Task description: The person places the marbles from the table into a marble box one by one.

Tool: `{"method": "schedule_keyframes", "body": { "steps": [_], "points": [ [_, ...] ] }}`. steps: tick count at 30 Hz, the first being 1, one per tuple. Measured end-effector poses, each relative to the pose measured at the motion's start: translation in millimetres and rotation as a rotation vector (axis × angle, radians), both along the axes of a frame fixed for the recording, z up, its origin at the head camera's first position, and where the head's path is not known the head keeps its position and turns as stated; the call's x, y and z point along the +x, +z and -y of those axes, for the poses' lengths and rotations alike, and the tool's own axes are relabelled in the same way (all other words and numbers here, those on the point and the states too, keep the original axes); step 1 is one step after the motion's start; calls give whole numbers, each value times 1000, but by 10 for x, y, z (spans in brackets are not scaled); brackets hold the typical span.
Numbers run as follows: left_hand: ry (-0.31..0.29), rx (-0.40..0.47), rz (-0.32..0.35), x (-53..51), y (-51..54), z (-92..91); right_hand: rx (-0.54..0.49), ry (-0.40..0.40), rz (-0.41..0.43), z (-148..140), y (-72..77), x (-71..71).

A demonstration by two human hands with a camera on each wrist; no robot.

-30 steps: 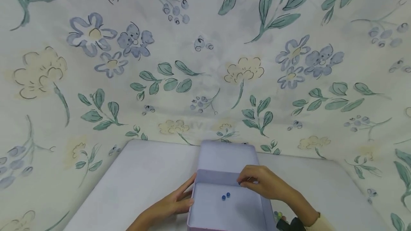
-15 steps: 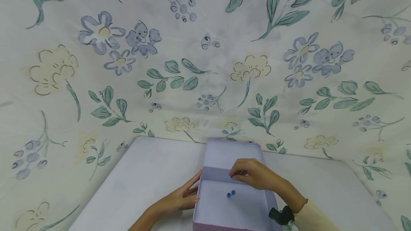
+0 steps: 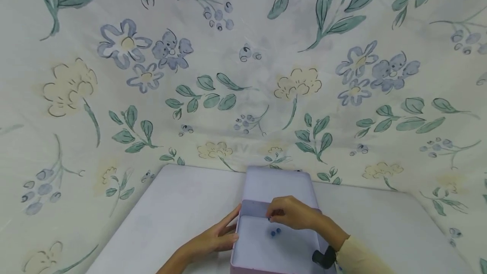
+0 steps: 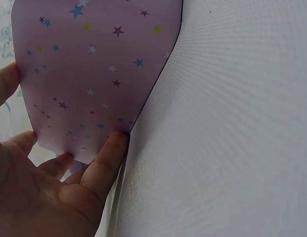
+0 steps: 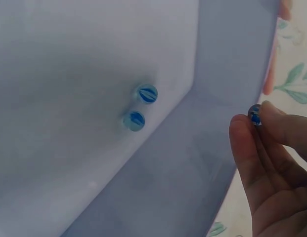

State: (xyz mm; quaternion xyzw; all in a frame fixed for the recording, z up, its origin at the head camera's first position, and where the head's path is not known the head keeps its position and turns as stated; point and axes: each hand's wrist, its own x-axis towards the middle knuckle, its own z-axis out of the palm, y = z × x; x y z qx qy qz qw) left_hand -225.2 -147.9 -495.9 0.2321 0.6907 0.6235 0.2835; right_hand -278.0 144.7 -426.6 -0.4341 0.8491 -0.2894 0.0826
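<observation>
Marble (image 5: 254, 115) pinched between thumb and fingers, the right hand (image 3: 291, 212) has drifted left over the box's (image 3: 258, 253) far end, near two blue marbles (image 5: 147, 94) inside, apparently unreleased, left hand's (image 3: 213, 238) fingers spread against its side.

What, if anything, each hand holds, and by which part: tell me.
The right hand pinches a blue-streaked marble by its sides, between thumb and fingers. The left hand touches the outer wall of the box.
</observation>
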Motion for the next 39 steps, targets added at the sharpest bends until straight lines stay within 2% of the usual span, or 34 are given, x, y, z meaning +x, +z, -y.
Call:
{"method": "schedule_keyframes", "body": {
  "steps": [7,15,20,29,39],
  "points": [
    [13,0,7,18,-16,-9,41,-8,22,80,-89,-19],
    [14,7,20,27,-15,-9,86,-58,68,103,-277,-53],
    [14,6,17,20,-18,1,94,-53,51,123,-300,-64],
    [9,1,7,12,-27,1,125,-72,82,124,-376,-79],
    [6,20,9,1,-48,0,148,-92,55,106,-409,-84]
  ]
}}
